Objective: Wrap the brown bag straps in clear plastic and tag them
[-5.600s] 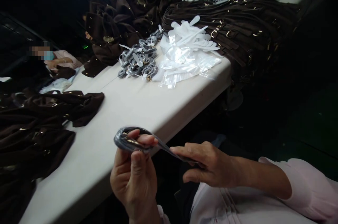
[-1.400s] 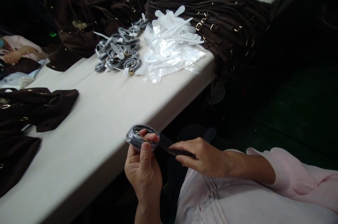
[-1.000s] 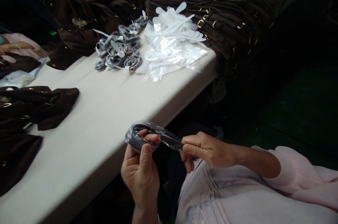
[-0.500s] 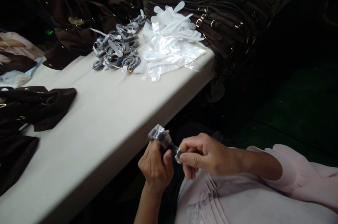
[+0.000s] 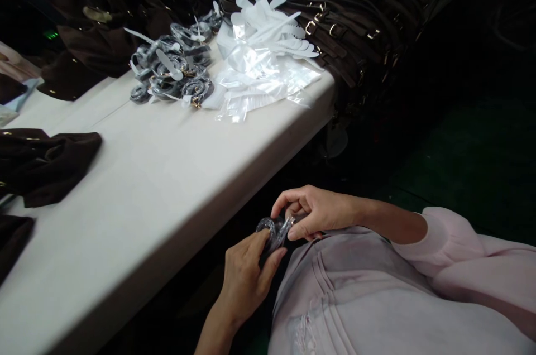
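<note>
A dark strap rolled into a small coil inside clear plastic (image 5: 274, 230) sits between both hands, low by my lap and below the white table's (image 5: 167, 165) near edge. My left hand (image 5: 247, 274) grips the coil from below, fingers closed round it. My right hand (image 5: 312, 212) pinches the plastic end at the coil's right side with thumb and fingers. Most of the coil is covered by the fingers.
On the table's far part lie a heap of bagged coiled straps (image 5: 173, 70), a pile of clear plastic bags with white tabs (image 5: 263, 65), and a stack of brown straps with gold buckles (image 5: 335, 14). Brown bags (image 5: 46, 162) lie at left and behind.
The strap loop in its plastic has been rolled much tighter into a small coil. Both hands came closer together and dropped toward my lap. The view tilted down slightly.
</note>
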The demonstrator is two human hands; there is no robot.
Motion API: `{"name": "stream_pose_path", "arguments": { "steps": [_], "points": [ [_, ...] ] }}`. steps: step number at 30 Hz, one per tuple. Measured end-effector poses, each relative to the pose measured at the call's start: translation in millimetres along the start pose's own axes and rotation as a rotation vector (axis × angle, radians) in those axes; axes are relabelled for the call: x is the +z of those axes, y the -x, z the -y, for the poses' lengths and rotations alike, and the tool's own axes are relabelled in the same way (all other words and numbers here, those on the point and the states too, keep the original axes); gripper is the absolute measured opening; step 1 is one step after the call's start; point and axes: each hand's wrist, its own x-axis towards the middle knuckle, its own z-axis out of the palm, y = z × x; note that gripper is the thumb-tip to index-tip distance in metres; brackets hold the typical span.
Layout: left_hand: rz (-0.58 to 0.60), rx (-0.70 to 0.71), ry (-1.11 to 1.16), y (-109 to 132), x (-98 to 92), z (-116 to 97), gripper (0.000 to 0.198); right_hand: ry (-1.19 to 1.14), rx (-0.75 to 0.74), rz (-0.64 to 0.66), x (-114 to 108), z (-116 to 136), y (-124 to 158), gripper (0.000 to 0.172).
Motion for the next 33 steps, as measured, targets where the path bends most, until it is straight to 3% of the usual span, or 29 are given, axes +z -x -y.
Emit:
{"name": "stream_pose_path", "arguments": {
  "steps": [3,6,11,15,18,23,28,30,33],
  "points": [
    [0.245,-0.127,0.261,8,-5.2,-10,0.021,0.442,-0.120,0.038,-9,5,0,0.029],
    [0.324,-0.198,0.455,15,-11.2,-19,0.029,0.593,-0.183,0.189,-11,8,0,0.026],
    [0.352,-0.265,0.769,15,-14.7,-24,0.036,0.417,-0.081,0.244,-3,-1,-3,0.045],
    [0.321,-0.279,0.841,8,-15.2,-25,0.034,0.206,0.098,0.245,0,-7,-7,0.057],
    [0.310,-0.297,0.916,7,-15.6,-26,0.035,0.132,0.094,0.216,0,-9,-10,0.058],
    [0.141,-0.338,1.078,12,-7.4,-24,0.039,0.110,-0.106,0.013,9,-14,-18,0.058],
    [-0.236,-0.316,1.337,4,1.9,-24,0.038,0.017,-0.289,-0.204,28,-22,-25,0.052],
    [-0.366,-0.313,1.390,-2,2.5,-26,0.037,0.068,-0.327,-0.266,33,-23,-27,0.049],
    [-0.458,-0.316,1.423,-11,2.4,-29,0.037,0.257,-0.419,-0.319,36,-23,-28,0.044]
  ]
}}
